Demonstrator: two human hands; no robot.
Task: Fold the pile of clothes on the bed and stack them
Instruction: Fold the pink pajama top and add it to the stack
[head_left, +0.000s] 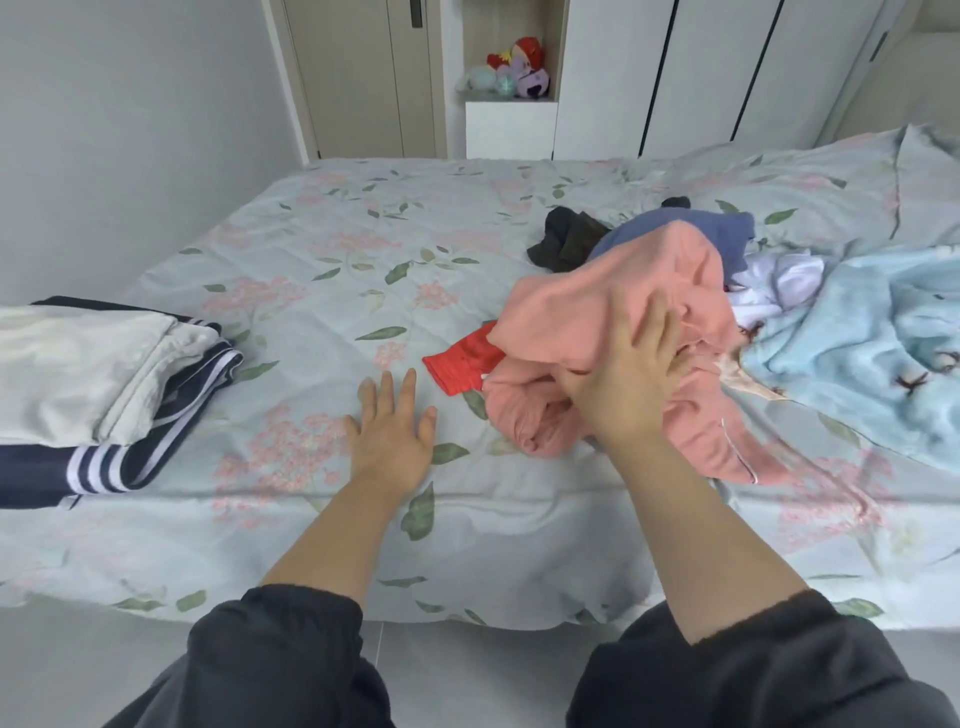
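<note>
Your right hand (631, 374) has the pink garment (597, 296) bunched in its grasp, fingertips sunk into the cloth, atop the pile (727, 270) just behind and right of the grip. A red piece (462, 364) shows just left of it. Further left, your left hand (395, 431) lies flat and empty on the bed (363, 234), with the folded stack (104, 374) well beyond. By my judgement you're fetching the next item, which will need spreading flat on the bare sheet.
</note>
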